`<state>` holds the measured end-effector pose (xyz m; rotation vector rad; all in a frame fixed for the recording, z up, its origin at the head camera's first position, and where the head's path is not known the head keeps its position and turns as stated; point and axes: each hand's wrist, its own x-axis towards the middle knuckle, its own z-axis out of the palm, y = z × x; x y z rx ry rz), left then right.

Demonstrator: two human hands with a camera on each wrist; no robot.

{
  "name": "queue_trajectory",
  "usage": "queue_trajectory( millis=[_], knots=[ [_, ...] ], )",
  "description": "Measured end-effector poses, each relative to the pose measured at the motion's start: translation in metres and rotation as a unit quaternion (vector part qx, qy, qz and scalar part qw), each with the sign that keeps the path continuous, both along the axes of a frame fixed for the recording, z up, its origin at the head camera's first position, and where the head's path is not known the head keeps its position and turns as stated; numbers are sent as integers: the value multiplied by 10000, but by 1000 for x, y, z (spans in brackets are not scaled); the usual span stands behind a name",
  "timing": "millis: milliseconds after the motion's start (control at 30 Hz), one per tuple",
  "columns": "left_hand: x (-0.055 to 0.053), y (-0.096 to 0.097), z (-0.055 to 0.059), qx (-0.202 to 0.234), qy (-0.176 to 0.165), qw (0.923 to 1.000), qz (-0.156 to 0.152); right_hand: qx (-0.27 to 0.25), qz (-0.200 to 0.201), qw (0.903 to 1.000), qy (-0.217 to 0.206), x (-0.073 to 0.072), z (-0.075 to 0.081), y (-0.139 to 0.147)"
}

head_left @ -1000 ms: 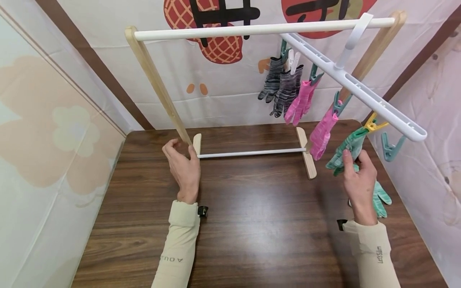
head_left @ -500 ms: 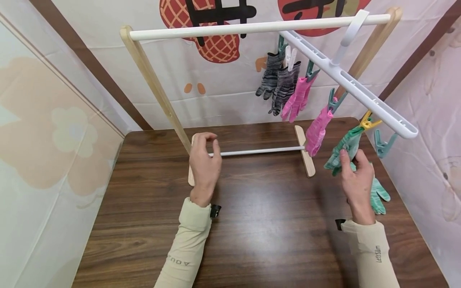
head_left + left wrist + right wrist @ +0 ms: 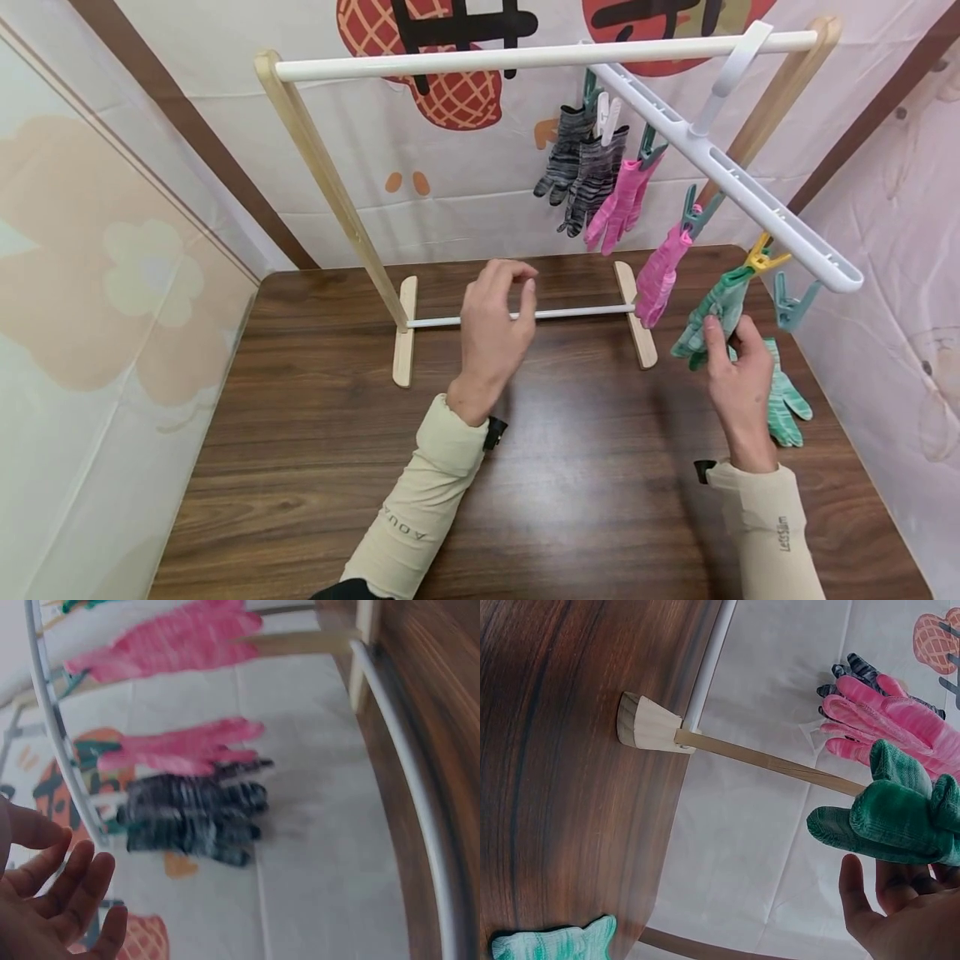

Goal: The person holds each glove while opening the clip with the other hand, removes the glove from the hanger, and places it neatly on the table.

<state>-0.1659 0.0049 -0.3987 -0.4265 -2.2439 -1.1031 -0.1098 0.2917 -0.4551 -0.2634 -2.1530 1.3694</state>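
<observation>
Right hand [image 3: 738, 379] lightly pinching a green glove [image 3: 717, 312], right of frame.
A yellow clip [image 3: 763, 259] fastens its cuff below the white hanger [image 3: 750, 190], so it hangs; the pinch probably steadies it. The left hand [image 3: 492, 333], loosely curled mid-frame, holds nothing.

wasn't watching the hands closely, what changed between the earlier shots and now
The left hand has moved right, away from the rack's left wooden post; in the head view it now shows in front of the low white bar, holding nothing. The right hand stays at the hanging green glove; the pink gloves hang much as before.
</observation>
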Motion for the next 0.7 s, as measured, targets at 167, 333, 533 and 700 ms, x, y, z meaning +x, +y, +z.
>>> queue_trajectory(
  millis=[167,333,533,700],
  knots=[
    [2,22,13,-183,154,9994,-231,14,33,10000,10,1,-2,-1],
    [4,41,24,-362,273,9979,-468,39,72,10000,31,4,-5,-1],
    [6,59,32,-623,291,9948,-752,49,75,9999,53,5,-6,-2],
    [6,71,39,-908,315,9914,-892,120,97,9999,72,6,-6,-2]
  ],
)
